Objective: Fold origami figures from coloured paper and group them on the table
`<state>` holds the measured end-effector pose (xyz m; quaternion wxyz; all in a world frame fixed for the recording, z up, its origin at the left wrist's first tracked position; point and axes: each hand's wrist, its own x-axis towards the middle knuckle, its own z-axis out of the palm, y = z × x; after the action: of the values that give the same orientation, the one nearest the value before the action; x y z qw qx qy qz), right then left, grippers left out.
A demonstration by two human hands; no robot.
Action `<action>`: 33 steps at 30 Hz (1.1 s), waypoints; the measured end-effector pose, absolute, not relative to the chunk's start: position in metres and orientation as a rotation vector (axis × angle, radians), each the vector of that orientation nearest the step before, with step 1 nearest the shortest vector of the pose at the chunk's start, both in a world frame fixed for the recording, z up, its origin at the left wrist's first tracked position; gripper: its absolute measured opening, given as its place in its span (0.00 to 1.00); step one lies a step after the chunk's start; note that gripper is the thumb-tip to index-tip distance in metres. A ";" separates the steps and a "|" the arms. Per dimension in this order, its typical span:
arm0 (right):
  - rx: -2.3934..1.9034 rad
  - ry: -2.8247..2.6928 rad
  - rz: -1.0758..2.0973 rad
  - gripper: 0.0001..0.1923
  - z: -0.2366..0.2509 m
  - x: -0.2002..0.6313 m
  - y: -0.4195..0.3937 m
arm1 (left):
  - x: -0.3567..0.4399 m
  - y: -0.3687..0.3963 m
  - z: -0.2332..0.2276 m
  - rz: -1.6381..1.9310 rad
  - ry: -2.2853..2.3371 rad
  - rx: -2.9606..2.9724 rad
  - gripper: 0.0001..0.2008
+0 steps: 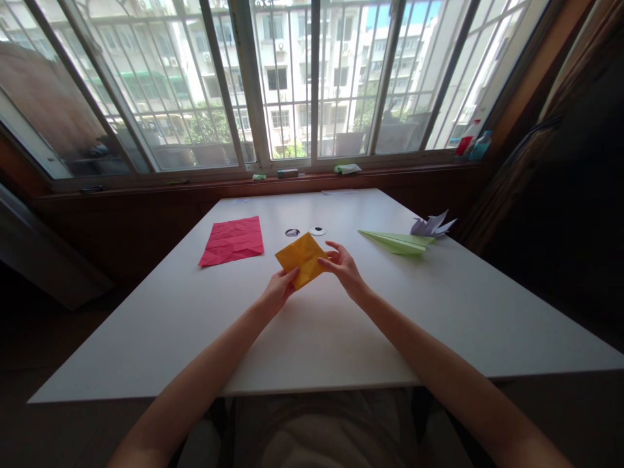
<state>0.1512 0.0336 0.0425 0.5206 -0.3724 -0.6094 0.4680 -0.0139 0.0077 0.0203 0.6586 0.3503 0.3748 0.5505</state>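
Observation:
A yellow-orange folded paper (306, 259) is held up over the white table, tilted so that its corners point up and sideways. My left hand (279, 287) grips its lower left edge, thumb on the near face and the other fingers behind. At the right corner, my right hand (345, 268) has its thumb on the near face, with fingers partly behind the paper and one finger raised. To the left lies a creased red paper sheet (233, 242). On the right rest a light green paper plane (397, 242) and a pale purple folded paper (433, 225).
The white table (146, 338) narrows toward a barred window. A round cable hole (292, 233) and its round cover (317, 231) are just beyond the yellow paper. Small items, including a green-and-white packet (347, 169), line the sill, with bottles (480, 144) at the right.

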 end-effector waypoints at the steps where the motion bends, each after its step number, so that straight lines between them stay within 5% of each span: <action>1: -0.841 -1.452 1.213 0.30 0.044 0.151 0.033 | -0.014 0.009 0.021 1.289 0.828 0.755 0.12; 10: -0.656 -1.645 1.503 0.16 0.045 0.149 0.024 | -0.015 0.009 0.018 1.236 0.688 0.833 0.13; 33: -0.692 -1.354 1.722 0.18 0.036 0.147 0.028 | -0.013 0.004 0.021 1.317 0.999 1.085 0.21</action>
<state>0.1469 0.0276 0.0362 0.4096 -0.2746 -0.5377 0.6839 -0.0134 0.0035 0.0213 0.5499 0.4584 0.4220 0.5562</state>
